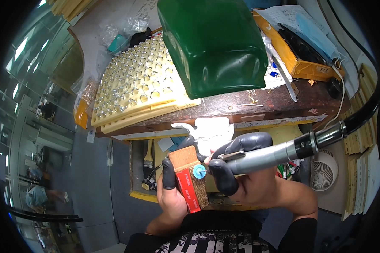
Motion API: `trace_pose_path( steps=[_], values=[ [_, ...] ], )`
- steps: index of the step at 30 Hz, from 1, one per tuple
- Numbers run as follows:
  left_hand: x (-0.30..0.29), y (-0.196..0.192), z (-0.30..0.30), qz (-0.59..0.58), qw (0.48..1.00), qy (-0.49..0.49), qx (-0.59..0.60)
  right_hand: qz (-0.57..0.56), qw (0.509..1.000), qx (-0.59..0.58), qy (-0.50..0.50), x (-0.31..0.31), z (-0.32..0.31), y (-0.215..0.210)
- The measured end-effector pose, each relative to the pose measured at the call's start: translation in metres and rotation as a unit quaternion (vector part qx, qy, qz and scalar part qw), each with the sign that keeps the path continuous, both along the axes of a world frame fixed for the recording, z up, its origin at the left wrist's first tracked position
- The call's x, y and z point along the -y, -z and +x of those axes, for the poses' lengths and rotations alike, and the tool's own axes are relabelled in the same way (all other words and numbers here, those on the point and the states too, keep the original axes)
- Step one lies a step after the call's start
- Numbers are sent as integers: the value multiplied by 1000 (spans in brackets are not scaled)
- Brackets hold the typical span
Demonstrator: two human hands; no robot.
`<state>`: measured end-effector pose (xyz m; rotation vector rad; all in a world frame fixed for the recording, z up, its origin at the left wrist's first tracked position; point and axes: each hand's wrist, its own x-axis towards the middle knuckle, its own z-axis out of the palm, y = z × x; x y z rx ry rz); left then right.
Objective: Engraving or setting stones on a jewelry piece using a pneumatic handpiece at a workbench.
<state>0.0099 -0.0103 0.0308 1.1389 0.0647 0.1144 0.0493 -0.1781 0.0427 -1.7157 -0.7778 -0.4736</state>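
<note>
My left hand (173, 200) grips a brown block with a red label (189, 181), tilted upright in front of me. Black covers sit on its visible fingertips. In my right hand (251, 185), also with black finger covers, is a grey rotary tool handpiece (268, 158), its rear joined to a black flexible shaft. The small blue polishing wheel (199, 171) at its tip lies against the block's face, or very close to it; I cannot tell whether they touch. Behind the hands, a brightly lit white piece (213, 130) juts from the bench edge, its details washed out.
A green lamp shade (215, 50) hangs over the dark wooden bench (228, 109). On the left stands a cream tray (143, 107) with rows of small shiny metal pieces. Tweezers (286, 84) and a yellow box (314, 69) are at right. Below, a drawer holds a brush (149, 154); a white fan (324, 168) stands beside.
</note>
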Motion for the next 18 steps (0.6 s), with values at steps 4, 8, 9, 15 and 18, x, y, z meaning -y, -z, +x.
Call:
trace_pose_path(
  steps=[4,8,9,15,18],
  values=[
    [-6,8,-1,-15,1000,19,-1,-3,1000,-2,-7,0,0,0],
    [1,2,2,-23,1000,17,8,-8,1000,-7,-7,0,0,0],
    [0,4,2,-12,1000,13,9,-10,1000,-11,-10,0,0,0],
    [0,4,2,-6,1000,21,19,-23,1000,-14,-10,1,-1,-2],
    [-1,4,1,4,999,29,29,-32,999,-11,-2,1,-2,-2]
  ],
)
